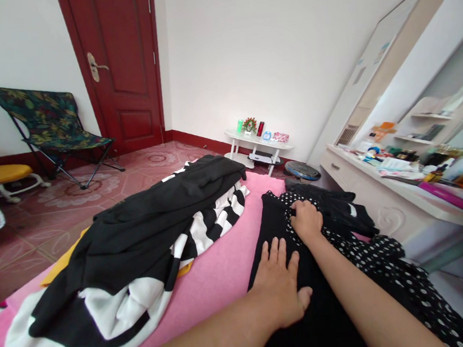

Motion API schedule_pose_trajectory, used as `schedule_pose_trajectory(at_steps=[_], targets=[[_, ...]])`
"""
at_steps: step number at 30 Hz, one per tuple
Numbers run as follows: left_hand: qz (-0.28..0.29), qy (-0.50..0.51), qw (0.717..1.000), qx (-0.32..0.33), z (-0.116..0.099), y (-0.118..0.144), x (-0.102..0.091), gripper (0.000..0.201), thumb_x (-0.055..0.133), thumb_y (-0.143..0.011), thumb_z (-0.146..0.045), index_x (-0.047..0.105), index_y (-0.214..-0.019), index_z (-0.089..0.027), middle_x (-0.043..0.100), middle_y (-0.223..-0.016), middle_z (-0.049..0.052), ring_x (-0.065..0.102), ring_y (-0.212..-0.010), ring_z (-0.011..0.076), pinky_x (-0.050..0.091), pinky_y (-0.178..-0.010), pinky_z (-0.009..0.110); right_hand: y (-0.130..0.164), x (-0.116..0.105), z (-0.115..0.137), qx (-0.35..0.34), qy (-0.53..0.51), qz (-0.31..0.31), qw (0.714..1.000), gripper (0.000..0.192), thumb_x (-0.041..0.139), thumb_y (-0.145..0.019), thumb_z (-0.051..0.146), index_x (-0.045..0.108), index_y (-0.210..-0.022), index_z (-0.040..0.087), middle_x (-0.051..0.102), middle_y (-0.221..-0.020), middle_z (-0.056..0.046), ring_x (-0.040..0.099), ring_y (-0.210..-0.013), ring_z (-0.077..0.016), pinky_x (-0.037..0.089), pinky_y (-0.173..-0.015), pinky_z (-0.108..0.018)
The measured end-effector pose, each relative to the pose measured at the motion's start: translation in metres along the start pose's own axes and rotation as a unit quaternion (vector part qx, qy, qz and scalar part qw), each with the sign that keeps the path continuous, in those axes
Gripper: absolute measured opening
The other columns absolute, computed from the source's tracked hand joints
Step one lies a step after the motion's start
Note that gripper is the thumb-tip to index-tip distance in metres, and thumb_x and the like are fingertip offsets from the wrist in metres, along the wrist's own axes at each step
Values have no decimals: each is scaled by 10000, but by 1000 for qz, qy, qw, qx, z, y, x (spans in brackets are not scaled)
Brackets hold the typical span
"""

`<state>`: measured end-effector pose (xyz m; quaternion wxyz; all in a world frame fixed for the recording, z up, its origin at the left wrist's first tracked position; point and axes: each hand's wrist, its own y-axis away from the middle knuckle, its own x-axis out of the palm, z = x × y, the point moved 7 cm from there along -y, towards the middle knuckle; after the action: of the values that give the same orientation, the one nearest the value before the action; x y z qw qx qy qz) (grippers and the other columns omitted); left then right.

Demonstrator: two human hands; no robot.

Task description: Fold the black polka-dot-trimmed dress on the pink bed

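Note:
A black garment with white polka dots (368, 258) lies spread on the pink bed cover (220, 274). My left hand (279, 282) rests flat on its plain black part, fingers apart. Farther up, my right hand (306, 220) pinches the dotted fabric near the garment's top, fingers curled into the cloth. To the left lies a heap of black and black-and-white striped clothes (140, 246).
A white dresser (403, 191) crowded with bottles runs along the right. A low white side table (258, 141) stands by the far wall, a round robot vacuum (303, 170) beside it. A folding chair (55, 132), a yellow stool (7, 176) and a red door (121, 70) are at the left.

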<state>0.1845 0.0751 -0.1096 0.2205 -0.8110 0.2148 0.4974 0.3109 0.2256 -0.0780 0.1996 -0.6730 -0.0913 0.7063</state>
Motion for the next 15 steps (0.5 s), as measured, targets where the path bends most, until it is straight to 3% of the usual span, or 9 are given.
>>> schedule_pose_trajectory(at_steps=[3,6,10,13,15], targets=[[6,-13,1000,-6,1,-2,2,737,237,-897,-583,266,-1459,-109,86,-1533,191,-39,-1411,339,-10,-1129,553,-8,-12,28,-84,-7,-36,996,282,457,-786,81,632,-977,192,601,-1023,-88,565,-974,-210,393,-793,-292],[5,-20,1000,-6,1,-3,4,748,206,-898,-592,260,-1461,-102,88,-1531,199,-46,-1410,340,-12,-1126,559,-25,-9,46,-109,-74,-7,991,250,427,-824,113,641,-928,190,621,-1007,-64,587,-899,-175,409,-777,-264],[2,-23,1000,-5,1,-4,6,734,217,-900,-578,256,-1462,-108,81,-1535,186,-60,-1407,343,-12,-1124,566,-54,8,65,-109,-108,14,988,256,471,-831,165,638,-1023,197,641,-1032,-32,590,-928,-139,415,-833,-223],[0,-17,1000,-2,0,-3,7,730,237,-898,-569,256,-1463,-108,76,-1538,180,-59,-1405,347,-12,-1125,567,-74,26,76,-104,-114,39,987,368,570,-792,277,595,-1155,223,653,-1028,-31,597,-936,-169,437,-813,-250],[-1,-13,1000,-2,1,-3,7,727,247,-899,-561,257,-1462,-101,71,-1537,185,-57,-1405,349,-15,-1126,565,-84,39,78,-93,-108,65,988,369,662,-707,307,649,-1059,198,673,-944,-54,613,-895,-207,450,-768,-269]])
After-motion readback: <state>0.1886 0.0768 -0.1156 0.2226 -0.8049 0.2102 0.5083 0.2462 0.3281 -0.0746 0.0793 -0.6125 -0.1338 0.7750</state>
